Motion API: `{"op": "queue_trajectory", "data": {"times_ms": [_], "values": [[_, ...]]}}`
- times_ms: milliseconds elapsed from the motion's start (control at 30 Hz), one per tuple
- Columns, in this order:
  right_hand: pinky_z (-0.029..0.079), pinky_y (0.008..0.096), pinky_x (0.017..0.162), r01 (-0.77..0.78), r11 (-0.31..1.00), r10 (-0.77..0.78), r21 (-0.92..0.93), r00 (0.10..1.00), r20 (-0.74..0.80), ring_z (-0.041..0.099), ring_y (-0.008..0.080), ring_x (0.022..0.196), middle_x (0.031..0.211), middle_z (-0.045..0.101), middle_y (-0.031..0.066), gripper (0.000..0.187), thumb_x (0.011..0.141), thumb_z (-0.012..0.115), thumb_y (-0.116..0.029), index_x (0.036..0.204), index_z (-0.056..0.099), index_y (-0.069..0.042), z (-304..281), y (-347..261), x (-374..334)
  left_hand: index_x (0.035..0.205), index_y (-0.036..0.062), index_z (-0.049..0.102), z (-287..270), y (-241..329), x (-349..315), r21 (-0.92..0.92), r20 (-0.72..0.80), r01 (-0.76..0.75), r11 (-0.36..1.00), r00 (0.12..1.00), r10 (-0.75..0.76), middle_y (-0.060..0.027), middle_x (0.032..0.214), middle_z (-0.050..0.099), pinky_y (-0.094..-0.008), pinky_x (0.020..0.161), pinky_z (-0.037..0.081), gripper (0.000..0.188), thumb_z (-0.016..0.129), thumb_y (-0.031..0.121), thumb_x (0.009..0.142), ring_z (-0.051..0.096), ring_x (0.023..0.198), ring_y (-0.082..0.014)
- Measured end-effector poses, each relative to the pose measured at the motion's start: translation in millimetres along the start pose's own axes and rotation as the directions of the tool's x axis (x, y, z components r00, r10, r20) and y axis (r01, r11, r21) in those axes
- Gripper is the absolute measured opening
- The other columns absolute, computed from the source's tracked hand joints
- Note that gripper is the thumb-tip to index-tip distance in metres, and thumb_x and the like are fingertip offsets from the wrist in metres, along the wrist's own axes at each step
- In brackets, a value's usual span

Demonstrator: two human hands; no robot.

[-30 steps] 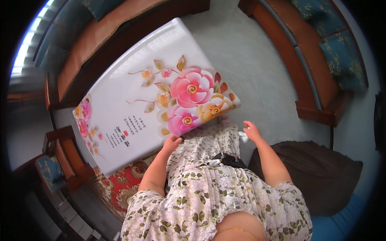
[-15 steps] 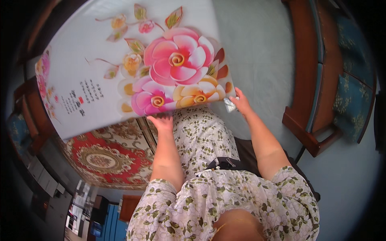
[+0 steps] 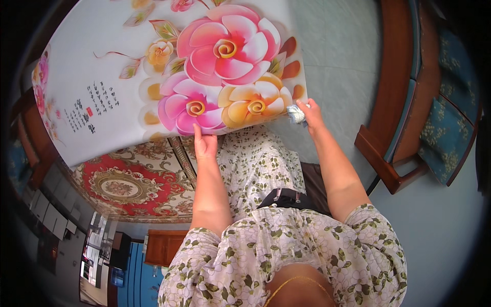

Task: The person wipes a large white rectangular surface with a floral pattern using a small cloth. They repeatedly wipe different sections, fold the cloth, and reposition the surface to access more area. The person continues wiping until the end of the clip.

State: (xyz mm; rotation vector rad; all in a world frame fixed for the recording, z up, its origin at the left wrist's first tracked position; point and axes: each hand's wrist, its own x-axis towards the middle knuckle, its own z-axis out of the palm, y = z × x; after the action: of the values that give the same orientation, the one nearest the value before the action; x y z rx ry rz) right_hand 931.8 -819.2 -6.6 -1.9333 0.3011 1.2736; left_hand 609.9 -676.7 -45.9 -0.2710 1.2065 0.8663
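Note:
A white table cover (image 3: 128, 92) printed with large pink, magenta and yellow flowers fills the upper left, its near edge in front of my body. My left hand (image 3: 206, 146) grips that near edge below the magenta flower, thumb on top and the other fingers hidden underneath. At the right corner of the cover, my right hand (image 3: 313, 115) is closed on a small crumpled white-and-blue cloth (image 3: 296, 114). Its thumb and fingers are right beside the corner; whether they also pinch the cover I cannot tell.
A wooden bench (image 3: 396, 153) with teal cushions (image 3: 445, 138) curves along the right. Below the cover on the left lies a red patterned rug (image 3: 128, 187). Another wooden seat (image 3: 30, 138) stands at the far left. Grey tiled floor (image 3: 337, 66) runs between the cover and the bench.
The cover and both hands sit higher in view. My left thumb, which pointed out sideways below the edge, now rests on the cover's top. More of the crumpled cloth shows in my right hand.

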Motion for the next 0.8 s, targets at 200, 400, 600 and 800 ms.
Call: {"op": "queue_trajectory", "data": {"times_ms": [200, 400, 600, 800], "values": [[0.047, 0.0268, 0.065, 0.005, 0.998, -0.007, -0.059, 0.999, -0.044, 0.059, 0.0109, 0.073, 0.085, 0.063, 0.0043, 0.023, 0.086, 0.068, -0.025, 0.094, 0.057, -0.006, 6, 2, 10, 0.127, 0.0064, 0.049, -3, -3, 8, 0.098, -0.123, -0.036, 0.995, 0.991, 0.048, -0.0056, 0.128, 0.055, -0.0397, 0.102, 0.041, 0.053, 0.067, 0.031, 0.085, 0.051, 0.117, -0.0223], [0.047, 0.0308, 0.081, 0.056, 0.997, -0.062, -0.051, 0.990, -0.128, 0.057, 0.0186, 0.095, 0.110, 0.059, 0.0132, 0.051, 0.081, 0.072, -0.025, 0.122, 0.051, -0.004, 4, 15, 16, 0.127, 0.0082, 0.048, -10, 5, 5, 0.192, -0.173, 0.071, 0.979, 0.984, -0.037, -0.0053, 0.129, 0.051, -0.0422, 0.106, 0.036, 0.057, 0.069, 0.037, 0.083, 0.046, 0.120, -0.0226], [0.042, 0.0371, 0.096, 0.045, 0.964, -0.067, -0.263, 0.995, -0.077, 0.045, 0.0275, 0.122, 0.134, 0.044, 0.0202, 0.077, 0.075, 0.078, -0.026, 0.139, 0.038, -0.010, 11, 4, -1, 0.123, 0.0083, 0.049, -19, 13, 0, 0.231, -0.141, -0.019, 0.973, 0.989, 0.053, -0.0053, 0.123, 0.053, -0.0414, 0.108, 0.034, 0.048, 0.068, 0.031, 0.085, 0.048, 0.117, -0.0230], [0.042, 0.0399, 0.097, 0.159, 0.873, -0.222, -0.461, 0.971, -0.085, 0.045, 0.0304, 0.122, 0.134, 0.043, 0.0180, 0.079, 0.071, 0.080, -0.027, 0.138, 0.041, -0.011, 11, 13, 5, 0.129, 0.0079, 0.043, 0, 10, -12, 0.389, -0.276, 0.016, 0.921, 0.956, 0.100, -0.0083, 0.127, 0.052, -0.0412, 0.101, 0.041, 0.056, 0.069, 0.032, 0.085, 0.050, 0.118, -0.0253]]}}
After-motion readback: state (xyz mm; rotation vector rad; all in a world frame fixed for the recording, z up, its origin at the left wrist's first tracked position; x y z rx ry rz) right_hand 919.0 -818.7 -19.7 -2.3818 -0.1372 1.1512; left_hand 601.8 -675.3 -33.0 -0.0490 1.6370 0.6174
